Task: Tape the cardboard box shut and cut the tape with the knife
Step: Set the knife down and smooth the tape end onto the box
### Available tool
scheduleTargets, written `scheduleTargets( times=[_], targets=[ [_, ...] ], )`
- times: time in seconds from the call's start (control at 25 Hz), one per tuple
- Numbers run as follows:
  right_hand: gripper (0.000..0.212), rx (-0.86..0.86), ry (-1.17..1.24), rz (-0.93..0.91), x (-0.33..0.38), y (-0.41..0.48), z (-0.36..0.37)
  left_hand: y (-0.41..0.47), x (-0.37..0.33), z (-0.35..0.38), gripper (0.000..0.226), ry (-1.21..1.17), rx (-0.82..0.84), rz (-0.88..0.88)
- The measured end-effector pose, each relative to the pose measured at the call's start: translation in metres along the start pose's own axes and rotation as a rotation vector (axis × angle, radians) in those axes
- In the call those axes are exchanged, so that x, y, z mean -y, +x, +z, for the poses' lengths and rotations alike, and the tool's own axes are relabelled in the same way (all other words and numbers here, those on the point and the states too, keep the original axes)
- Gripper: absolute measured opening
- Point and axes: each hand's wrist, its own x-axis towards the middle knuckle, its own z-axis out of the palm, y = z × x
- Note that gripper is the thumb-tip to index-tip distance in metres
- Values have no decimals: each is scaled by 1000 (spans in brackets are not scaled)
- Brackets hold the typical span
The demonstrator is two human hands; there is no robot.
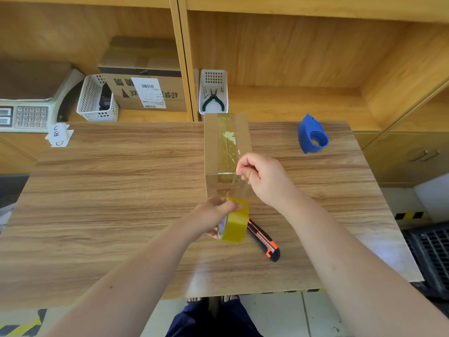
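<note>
A narrow cardboard box stands on the wooden table, with old clear tape running along its top seam. My left hand grips a yellowish roll of clear tape just in front of the box's near face. My right hand pinches the pulled-out end of the tape strip at the box's near top edge. An orange and black utility knife lies on the table just right of the roll, its front end hidden behind it.
A blue tape dispenser sits at the table's far right. Behind the table, shelves hold a white basket with pliers, another white basket, a labelled carton and a scale. Paper slips lie far left.
</note>
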Motion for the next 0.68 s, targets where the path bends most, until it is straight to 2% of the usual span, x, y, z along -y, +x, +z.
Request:
scheduleTargets(
  times=[0.08, 0.16, 0.28, 0.4, 0.48, 0.68],
  targets=[
    [15, -80, 20, -27, -1, -7, 6, -1, -4, -6, 68, 89, -59, -90],
    [15, -111, 13, -59, -1, -16, 12, -3, -5, -7, 73, 155, -102, -102],
    [10, -19, 128, -12, -1, -18, 7, -9, -5, -4, 62, 158, -114, 20],
    [24, 86, 222, 44, 3, -15, -4, -12, -4, -5, 46, 138, -122, 108],
    [30, 88, 198, 27, 7, -16, -8, -11, -3, -7, 48, 177, -146, 186],
    [39, 106, 251, -8, 18, -20, -7, -20, 1, -7, 67, 68, -175, 418]
  ],
)
